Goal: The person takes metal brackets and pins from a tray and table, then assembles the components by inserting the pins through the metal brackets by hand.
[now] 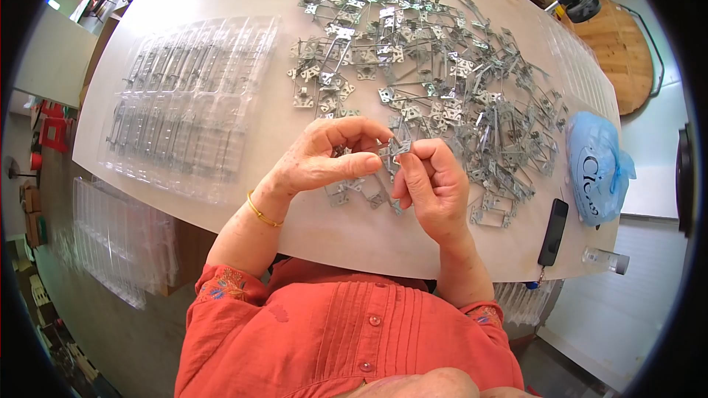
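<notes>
Between my hands is a small metal bracket (399, 148) with punched holes, held over the near part of the table. My right hand (434, 184) pinches it between thumb and fingers. My left hand (335, 153) is just left of it, thumb and forefinger apart and curved around its left side; whether the fingertips touch the bracket is hard to make out. Beyond my hands spreads a large heap of similar metal brackets with thin rods (435, 66). To the left lies a clear plastic tray (243, 92) with rows of metal parts in its slots.
On the right of the white table (310, 239) are a blue plastic bag (599, 177), a black phone (553, 232) and a small clear bottle (606, 259). Another clear tray (571, 51) lies at the far right edge. More clear trays (122, 239) are stacked low at the left.
</notes>
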The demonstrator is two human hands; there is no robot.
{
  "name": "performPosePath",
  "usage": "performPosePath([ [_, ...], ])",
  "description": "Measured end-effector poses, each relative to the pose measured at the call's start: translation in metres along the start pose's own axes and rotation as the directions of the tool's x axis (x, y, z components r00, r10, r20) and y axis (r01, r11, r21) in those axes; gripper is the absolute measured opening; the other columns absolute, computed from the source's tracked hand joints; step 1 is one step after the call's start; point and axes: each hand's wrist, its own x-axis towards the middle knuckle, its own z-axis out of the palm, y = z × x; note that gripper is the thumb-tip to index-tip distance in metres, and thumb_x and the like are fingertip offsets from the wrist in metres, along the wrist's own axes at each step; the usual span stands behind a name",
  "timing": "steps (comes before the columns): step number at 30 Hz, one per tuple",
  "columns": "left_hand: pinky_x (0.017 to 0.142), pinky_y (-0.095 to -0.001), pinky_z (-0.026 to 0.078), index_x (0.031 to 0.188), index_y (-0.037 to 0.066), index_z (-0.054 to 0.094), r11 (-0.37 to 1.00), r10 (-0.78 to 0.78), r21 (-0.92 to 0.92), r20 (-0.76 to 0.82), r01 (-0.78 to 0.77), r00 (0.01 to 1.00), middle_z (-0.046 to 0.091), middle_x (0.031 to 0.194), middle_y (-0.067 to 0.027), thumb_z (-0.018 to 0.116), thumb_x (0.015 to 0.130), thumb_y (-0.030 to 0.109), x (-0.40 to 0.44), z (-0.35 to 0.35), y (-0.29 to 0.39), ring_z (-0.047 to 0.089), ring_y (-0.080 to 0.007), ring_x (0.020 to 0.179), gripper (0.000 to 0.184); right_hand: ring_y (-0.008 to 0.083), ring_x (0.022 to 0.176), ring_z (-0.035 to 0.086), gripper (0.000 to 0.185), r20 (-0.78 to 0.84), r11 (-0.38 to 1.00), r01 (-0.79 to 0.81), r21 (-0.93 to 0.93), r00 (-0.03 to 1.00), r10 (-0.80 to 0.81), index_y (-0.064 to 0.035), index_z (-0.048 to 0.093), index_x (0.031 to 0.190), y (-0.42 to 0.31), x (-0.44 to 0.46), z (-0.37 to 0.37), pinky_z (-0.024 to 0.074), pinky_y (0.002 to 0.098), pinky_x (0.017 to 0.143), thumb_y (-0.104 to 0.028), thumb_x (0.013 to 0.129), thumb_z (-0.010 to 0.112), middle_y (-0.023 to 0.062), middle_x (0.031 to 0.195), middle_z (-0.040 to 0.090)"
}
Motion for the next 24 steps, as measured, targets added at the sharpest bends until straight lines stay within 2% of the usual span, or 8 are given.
performPosePath([
  [5, 0.065, -0.02, 0.041, 0.121, 0.0, 0.066, 0.998, 0.022, -0.055, -0.029, -0.024, 0.999, 0.058, 0.083, 0.0041, 0.077, 0.091, 0.027, 0.001, 0.0, -0.004, 0.051, -0.0035, 0.076, 0.042, 0.0035, 0.053, 0.052, 0.005, 0.036, 0.999, 0.038, -0.034, 0.999, -0.037, -0.0036, 0.056, 0.103, 0.001, 0.002, -0.008, 0.0402, 0.0197, 0.048, -0.008, 0.103, 0.056, 0.0005, 0.067, 0.061],
  [8, 0.065, -0.0201, 0.042, 0.122, 0.0, 0.066, 0.999, 0.043, 0.017, -0.069, -0.042, 0.997, 0.059, 0.083, 0.0041, 0.078, 0.09, 0.023, 0.002, 0.0, -0.005, 0.052, -0.0037, 0.076, 0.041, 0.0038, 0.055, 0.052, 0.004, 0.01, 0.999, 0.041, -0.006, 0.999, -0.041, -0.0043, 0.056, 0.102, 0.002, 0.004, -0.016, 0.0415, 0.0198, 0.05, -0.008, 0.103, 0.057, 0.0003, 0.068, 0.061],
  [10, 0.062, -0.0217, 0.041, 0.12, -0.003, 0.066, 0.974, 0.158, 0.176, -0.083, -0.142, 0.984, 0.059, 0.08, 0.0015, 0.077, 0.086, 0.017, 0.005, 0.001, -0.007, 0.051, -0.0051, 0.072, 0.041, 0.004, 0.057, 0.053, 0.004, -0.018, 0.998, 0.026, 0.055, 1.0, -0.025, -0.0048, 0.057, 0.102, 0.002, 0.006, -0.017, 0.0425, 0.0197, 0.051, -0.009, 0.103, 0.057, 0.0005, 0.069, 0.061],
  [11, 0.062, -0.0217, 0.041, 0.12, -0.003, 0.066, 0.974, 0.158, 0.176, -0.086, -0.141, 0.984, 0.059, 0.08, 0.0015, 0.077, 0.086, 0.017, 0.006, 0.003, -0.007, 0.051, -0.0051, 0.072, 0.041, 0.004, 0.06, 0.054, 0.005, -0.072, 0.992, 0.062, 0.106, 0.996, -0.054, -0.0051, 0.057, 0.103, 0.002, 0.008, -0.016, 0.0431, 0.0192, 0.053, -0.01, 0.103, 0.058, 0.0008, 0.073, 0.062],
  [13, 0.063, -0.0234, 0.043, 0.119, -0.001, 0.066, 0.913, 0.227, 0.367, -0.092, -0.178, 0.97, 0.059, 0.079, 0.0018, 0.079, 0.083, 0.01, 0.007, 0.007, -0.006, 0.052, -0.0057, 0.071, 0.04, 0.004, 0.062, 0.055, 0.006, -0.127, 0.983, 0.099, 0.155, 0.989, -0.08, -0.0053, 0.058, 0.104, 0.003, 0.009, -0.015, 0.0438, 0.0187, 0.054, -0.011, 0.103, 0.058, 0.0012, 0.077, 0.062],
  [19, 0.061, -0.0256, 0.046, 0.116, 0.005, 0.066, 0.762, 0.32, 0.613, -0.076, -0.209, 0.944, 0.059, 0.077, 0.0001, 0.084, 0.074, 0.008, 0.008, 0.013, -0.011, 0.053, -0.0097, 0.066, 0.046, 0.0051, 0.066, 0.055, 0.007, -0.115, 0.976, 0.219, -0.005, 0.969, -0.218, -0.0044, 0.063, 0.105, 0.014, 0.01, -0.012, 0.0455, 0.0196, 0.059, -0.008, 0.1, 0.063, 0.0006, 0.091, 0.062],
  [21, 0.061, -0.0257, 0.046, 0.116, 0.006, 0.065, 0.744, 0.343, 0.628, -0.069, -0.226, 0.937, 0.06, 0.078, -0.0002, 0.084, 0.074, 0.009, 0.009, 0.013, -0.011, 0.054, -0.0101, 0.066, 0.047, 0.0053, 0.068, 0.057, 0.005, -0.105, 0.939, 0.266, -0.22, 0.95, -0.293, -0.0038, 0.065, 0.102, 0.018, 0.01, -0.016, 0.0466, 0.0202, 0.06, -0.005, 0.097, 0.066, 0.001, 0.092, 0.062],
  [24, 0.061, -0.0258, 0.047, 0.117, 0.007, 0.065, 0.725, 0.36, 0.647, -0.065, -0.236, 0.931, 0.061, 0.08, -0.0005, 0.085, 0.073, 0.009, 0.008, 0.014, -0.01, 0.054, -0.0103, 0.066, 0.048, 0.0056, 0.071, 0.058, 0.004, -0.08, 0.888, 0.322, -0.329, 0.927, -0.366, -0.0032, 0.066, 0.1, 0.014, 0.012, -0.013, 0.0481, 0.0199, 0.062, -0.003, 0.096, 0.066, 0.0023, 0.092, 0.062],
])
